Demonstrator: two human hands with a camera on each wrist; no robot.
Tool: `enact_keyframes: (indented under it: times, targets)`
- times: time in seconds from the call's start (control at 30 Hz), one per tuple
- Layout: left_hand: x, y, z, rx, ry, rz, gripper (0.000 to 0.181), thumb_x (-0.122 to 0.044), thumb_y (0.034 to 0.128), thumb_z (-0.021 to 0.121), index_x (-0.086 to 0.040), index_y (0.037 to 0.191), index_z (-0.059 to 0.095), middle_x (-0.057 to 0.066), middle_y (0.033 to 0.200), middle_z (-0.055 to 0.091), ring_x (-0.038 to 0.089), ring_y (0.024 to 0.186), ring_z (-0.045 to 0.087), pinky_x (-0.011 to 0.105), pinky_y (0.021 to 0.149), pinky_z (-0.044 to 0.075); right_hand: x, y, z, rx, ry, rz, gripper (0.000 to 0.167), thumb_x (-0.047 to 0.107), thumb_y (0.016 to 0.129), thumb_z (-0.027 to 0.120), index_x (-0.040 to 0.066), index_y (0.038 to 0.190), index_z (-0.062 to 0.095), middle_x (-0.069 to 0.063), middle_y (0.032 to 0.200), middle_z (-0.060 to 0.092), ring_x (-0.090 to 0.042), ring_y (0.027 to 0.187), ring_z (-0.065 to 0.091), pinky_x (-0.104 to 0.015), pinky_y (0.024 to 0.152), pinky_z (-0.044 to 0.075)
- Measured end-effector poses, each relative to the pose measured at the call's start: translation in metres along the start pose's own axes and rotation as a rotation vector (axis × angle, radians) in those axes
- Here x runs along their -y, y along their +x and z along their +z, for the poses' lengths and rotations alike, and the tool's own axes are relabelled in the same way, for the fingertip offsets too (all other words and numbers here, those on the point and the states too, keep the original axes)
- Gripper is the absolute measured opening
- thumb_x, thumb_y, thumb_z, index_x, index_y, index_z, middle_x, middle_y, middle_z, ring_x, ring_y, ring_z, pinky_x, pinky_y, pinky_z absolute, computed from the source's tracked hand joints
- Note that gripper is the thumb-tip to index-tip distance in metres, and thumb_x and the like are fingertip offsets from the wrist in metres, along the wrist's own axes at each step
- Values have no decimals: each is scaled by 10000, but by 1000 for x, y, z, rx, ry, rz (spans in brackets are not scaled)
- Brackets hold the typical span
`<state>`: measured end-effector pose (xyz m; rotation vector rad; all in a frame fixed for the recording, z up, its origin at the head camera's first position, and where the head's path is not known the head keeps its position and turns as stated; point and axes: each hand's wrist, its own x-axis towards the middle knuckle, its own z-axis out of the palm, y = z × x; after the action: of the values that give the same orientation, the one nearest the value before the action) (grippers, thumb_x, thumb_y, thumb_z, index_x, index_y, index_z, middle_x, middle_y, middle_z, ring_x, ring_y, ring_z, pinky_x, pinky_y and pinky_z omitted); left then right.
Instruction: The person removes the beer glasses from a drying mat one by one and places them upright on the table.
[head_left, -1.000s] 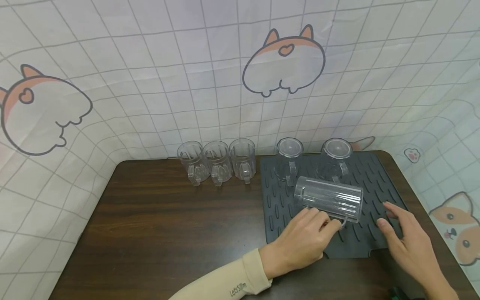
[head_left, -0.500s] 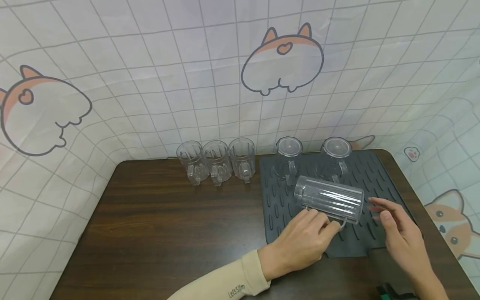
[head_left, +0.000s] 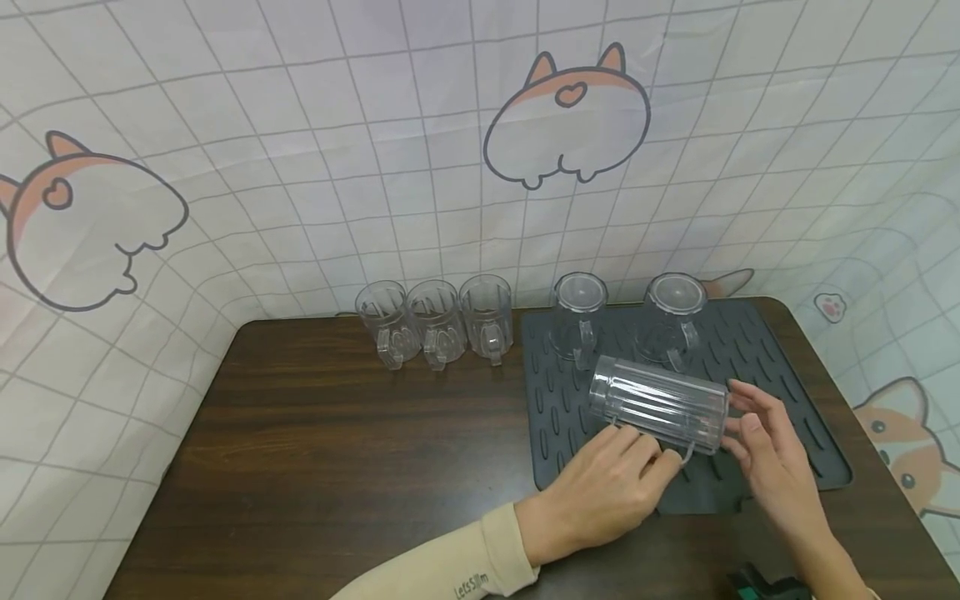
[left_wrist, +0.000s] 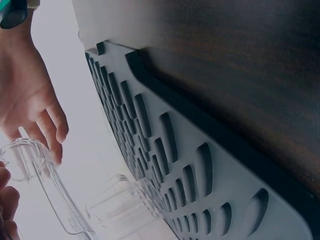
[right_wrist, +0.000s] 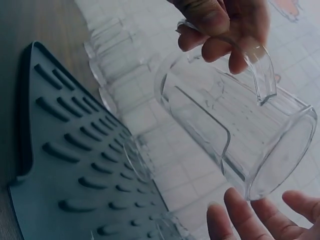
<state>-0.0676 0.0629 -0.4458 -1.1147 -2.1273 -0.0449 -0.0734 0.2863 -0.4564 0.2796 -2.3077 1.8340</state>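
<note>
Sleeve (head_left: 450,557): bore dark lettering; "Lets" was readable, the rest unclear.
Left hand (head_left: 609,485): gripped the clear mug (head_left: 660,402) by its handle (right_wrist: 266,77).
Right hand (head_left: 772,454): was spread near the mug's base.

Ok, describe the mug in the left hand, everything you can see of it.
The mug is a clear, colourless cylinder with faceted sides and one handle; glass or plastic, I can't tell. It is held on its side above the dark mat, nothing visible inside. The left hand grips the handle; the right hand is at one round end, contact unclear.
</note>
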Motion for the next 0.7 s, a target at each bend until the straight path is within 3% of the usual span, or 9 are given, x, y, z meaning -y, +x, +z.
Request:
enact_keyframes:
  times: [0.07,0.17,0.37,0.6,0.7]
  targets:
    - [-1,-1,1,1,6,6,259,-204,1101,441,-196,1075,698,-112,856,604,58,730,523,201,638,393,-1,1,2,-9,54,30,444,98,1118,370,132,1561,352,115,1351,448,14,1094,563,-35,866,507]
    - [-1,-2,2,-2,15,6,266,-199,1100,438,-196,1076,703,-113,856,612,55,728,533,198,636,398,-4,3,5,-21,34,74,457,116,1115,396,189,1564,351,146,1337,435,34,1127,535,-13,857,492]
    - [-1,-2,1,-17,31,14,304,-177,1099,411,-183,1072,714,-103,854,621,67,719,533,206,637,407,-4,4,8,-10,109,117,465,115,1103,434,164,1559,360,137,1359,445,45,1157,549,-27,855,495]
    - [-4,-5,-2,-33,29,17,361,-147,1103,359,-177,1065,717,-102,847,626,63,706,529,200,619,401,0,2,12,34,-25,73,512,45,1060,503,97,1561,410,199,1313,548,90,1122,594,-47,846,509]
    - [-5,-6,-3,-36,32,20,376,-146,1108,355,-171,1112,730,-106,860,640,59,707,528,194,611,398,0,2,13,24,1,43,498,3,1041,525,41,1530,440,181,1272,588,81,1088,622,-68,842,533]
